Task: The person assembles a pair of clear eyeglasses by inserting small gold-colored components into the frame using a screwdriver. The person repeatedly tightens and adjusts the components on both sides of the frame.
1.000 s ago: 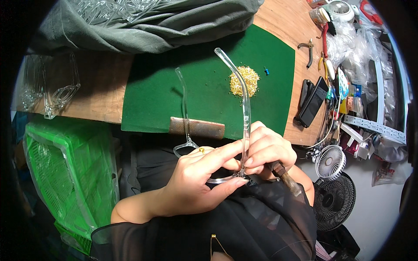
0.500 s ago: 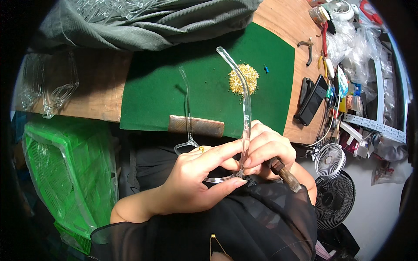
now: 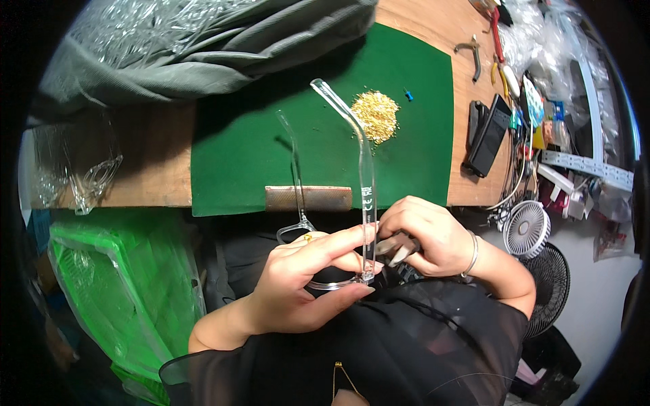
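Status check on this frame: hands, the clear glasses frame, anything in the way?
Left hand pinches clear glasses frame at the hinge. Right hand grips a small tool against it. Temple arm points up over green mat. Nothing blocking.

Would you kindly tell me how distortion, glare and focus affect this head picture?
Head view: fisheye bends the wooden table edge toward a black rim; glare streaks the clear plastic spectacle frame held by the left hand; the right hand, gripping a small dark tool, is sharp; the green mat is evenly lit, the clutter at right crowded.
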### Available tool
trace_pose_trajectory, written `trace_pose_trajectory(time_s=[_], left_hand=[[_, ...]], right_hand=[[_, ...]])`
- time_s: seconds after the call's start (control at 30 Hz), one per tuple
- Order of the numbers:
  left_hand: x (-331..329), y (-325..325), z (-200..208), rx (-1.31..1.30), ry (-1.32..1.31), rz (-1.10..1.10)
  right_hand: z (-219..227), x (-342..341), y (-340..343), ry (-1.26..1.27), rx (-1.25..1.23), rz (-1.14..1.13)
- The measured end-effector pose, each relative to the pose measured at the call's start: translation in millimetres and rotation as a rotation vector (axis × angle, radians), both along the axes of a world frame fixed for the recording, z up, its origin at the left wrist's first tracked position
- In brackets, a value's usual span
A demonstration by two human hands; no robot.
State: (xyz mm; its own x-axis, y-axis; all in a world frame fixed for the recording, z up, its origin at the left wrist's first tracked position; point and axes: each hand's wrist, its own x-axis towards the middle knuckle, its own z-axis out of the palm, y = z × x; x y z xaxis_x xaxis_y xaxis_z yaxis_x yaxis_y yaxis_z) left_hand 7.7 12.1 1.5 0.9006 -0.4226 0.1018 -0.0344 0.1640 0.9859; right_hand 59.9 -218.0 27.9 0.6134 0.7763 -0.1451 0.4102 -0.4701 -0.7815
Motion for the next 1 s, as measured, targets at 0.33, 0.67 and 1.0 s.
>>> trace_pose_trajectory(time_s=[0.33, 0.67, 1.0], left_hand=[[0, 0, -1, 0.005, -0.101, 0.026], [3, -3, 2, 0.178, -0.307, 0.023], [-1, -9, -3, 0.307, -0.467, 0.119]], right_hand=[[5, 7, 9, -0.105, -0.047, 0.143], [2, 11, 13, -0.349, -0.027, 0.226], [-4, 8, 10, -0.452, -0.074, 0.243]])
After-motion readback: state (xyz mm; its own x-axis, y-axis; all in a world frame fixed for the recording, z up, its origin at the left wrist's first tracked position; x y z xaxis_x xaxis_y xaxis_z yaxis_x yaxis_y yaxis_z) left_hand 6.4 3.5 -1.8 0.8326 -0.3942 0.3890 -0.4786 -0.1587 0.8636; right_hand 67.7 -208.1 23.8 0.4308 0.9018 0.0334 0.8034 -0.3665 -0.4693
